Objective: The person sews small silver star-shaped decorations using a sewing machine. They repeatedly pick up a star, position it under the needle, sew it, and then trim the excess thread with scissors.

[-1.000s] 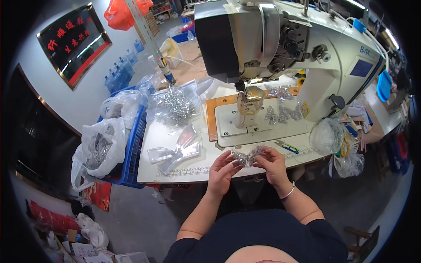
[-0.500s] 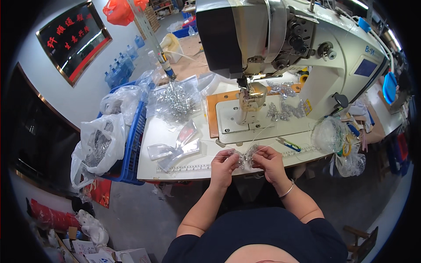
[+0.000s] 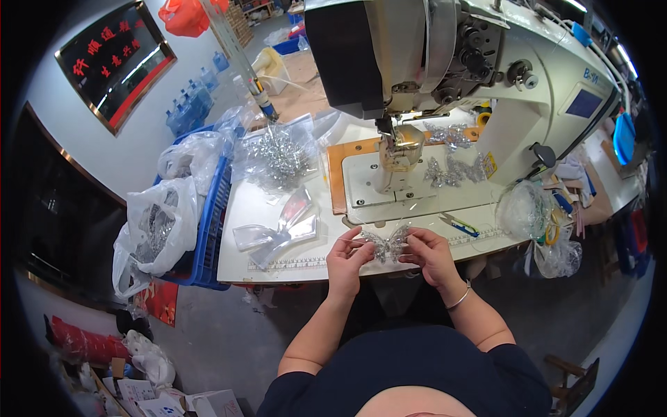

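Note:
Between my two hands a silver, glittering butterfly-shaped ornament (image 3: pixel 386 246) is spread out at the front edge of the sewing table. My left hand (image 3: pixel 346 260) pinches its left wing with thumb and fingers. The right wing is gripped by my right hand (image 3: pixel 431 257), which has a bracelet on its wrist. Just beyond stands a post-bed sewing machine (image 3: pixel 479 66), its needle area above a metal bed plate. More silver butterfly ornaments (image 3: pixel 455 170) lie on the machine's bed. Thread snips (image 3: pixel 459 225) with a blue-green handle rest to the right of my hands.
A clear plastic bow-shaped piece (image 3: pixel 278 233) lies left on the table (image 3: pixel 236 267), below a bag of silver pieces (image 3: pixel 278 156). A blue crate (image 3: pixel 219 229) with white bags (image 3: pixel 160 222) adjoins the left edge. At right are a clear bag (image 3: pixel 524 208) and yellow-handled scissors (image 3: pixel 553 233).
The butterfly ornament was bunched between my fingers and now lies spread, its wings facing up. My hands have moved slightly apart, still gripping it.

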A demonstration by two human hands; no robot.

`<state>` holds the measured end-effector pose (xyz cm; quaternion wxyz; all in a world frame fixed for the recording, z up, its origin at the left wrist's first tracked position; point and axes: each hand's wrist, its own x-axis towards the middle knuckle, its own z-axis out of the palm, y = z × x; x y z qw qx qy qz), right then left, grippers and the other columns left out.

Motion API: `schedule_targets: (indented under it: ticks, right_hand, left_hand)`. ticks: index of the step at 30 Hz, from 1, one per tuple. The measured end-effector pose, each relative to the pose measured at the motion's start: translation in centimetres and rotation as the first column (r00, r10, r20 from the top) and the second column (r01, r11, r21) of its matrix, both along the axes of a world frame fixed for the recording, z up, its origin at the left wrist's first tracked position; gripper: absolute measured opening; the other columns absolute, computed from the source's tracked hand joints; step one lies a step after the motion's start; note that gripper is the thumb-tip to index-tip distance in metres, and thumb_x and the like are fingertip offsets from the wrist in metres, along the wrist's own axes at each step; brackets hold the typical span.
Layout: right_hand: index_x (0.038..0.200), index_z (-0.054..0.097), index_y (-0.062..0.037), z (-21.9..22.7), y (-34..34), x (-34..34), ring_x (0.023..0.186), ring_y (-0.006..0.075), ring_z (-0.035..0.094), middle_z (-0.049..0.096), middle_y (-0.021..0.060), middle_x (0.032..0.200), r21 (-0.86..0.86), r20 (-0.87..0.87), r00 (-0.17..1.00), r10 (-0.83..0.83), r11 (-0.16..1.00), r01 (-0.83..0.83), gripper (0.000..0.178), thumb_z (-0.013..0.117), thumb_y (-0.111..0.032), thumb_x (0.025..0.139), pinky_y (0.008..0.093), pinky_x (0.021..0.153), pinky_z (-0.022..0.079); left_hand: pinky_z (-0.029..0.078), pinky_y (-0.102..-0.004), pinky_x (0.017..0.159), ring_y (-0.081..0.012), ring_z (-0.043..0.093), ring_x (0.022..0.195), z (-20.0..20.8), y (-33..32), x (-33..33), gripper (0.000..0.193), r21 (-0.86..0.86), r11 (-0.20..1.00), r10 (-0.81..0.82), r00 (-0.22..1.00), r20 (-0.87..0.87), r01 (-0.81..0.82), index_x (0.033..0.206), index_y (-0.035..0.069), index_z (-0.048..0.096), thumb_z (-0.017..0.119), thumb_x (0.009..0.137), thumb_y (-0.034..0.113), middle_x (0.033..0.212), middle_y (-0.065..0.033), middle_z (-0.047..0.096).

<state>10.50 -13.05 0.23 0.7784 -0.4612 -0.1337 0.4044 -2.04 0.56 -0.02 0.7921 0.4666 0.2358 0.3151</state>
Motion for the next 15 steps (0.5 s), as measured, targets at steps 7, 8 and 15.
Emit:
schedule_targets:
  ticks: [7, 8, 15]
  right_hand:
    - [0.108, 0.058, 0.0012, 0.0, -0.1, 0.2, 0.079, 0.0175, 0.065, 0.064, 0.0089, 0.094, -0.005, 0.000, 1.000, 0.018, 1.000, -0.018, 0.024, 0.059, -0.010, 0.088, 0.0314, 0.070, 0.056]
    - [0.108, 0.058, 0.0010, -0.1, -0.2, 0.2, 0.080, 0.0175, 0.065, 0.064, 0.0090, 0.094, -0.005, 0.000, 1.000, 0.020, 1.000, -0.020, 0.023, 0.059, -0.010, 0.088, 0.0314, 0.070, 0.056]
    - [0.105, 0.059, -0.0038, 0.7, -0.4, 0.7, 0.075, 0.0152, 0.063, 0.062, 0.0033, 0.086, 0.020, -0.128, 0.992, 0.018, 1.000, -0.015, 0.021, 0.055, -0.019, 0.091, 0.0300, 0.065, 0.056]
  left_hand:
    - [0.051, -0.0228, 0.064, -0.0122, 0.060, 0.075, -0.6, -0.1, 0.4, 0.038, -0.063, 0.998, 0.023, 0.999, 0.023, -0.021, 0.113, 0.003, 0.055, 0.068, 0.077, 0.001, 0.090, -0.0057, 0.058]
    - [0.052, -0.0230, 0.065, -0.0123, 0.060, 0.075, -0.7, -0.1, 0.4, 0.038, -0.062, 0.998, 0.015, 1.000, 0.024, -0.014, 0.114, 0.003, 0.055, 0.068, 0.078, 0.001, 0.090, -0.0056, 0.058]
    - [0.053, -0.0300, 0.071, -0.0172, 0.061, 0.085, 0.2, 0.0, -0.4, 0.029, -0.278, 0.952, -0.092, 0.986, 0.137, 0.128, 0.120, 0.006, 0.051, 0.048, 0.094, 0.019, 0.097, -0.0068, 0.059]
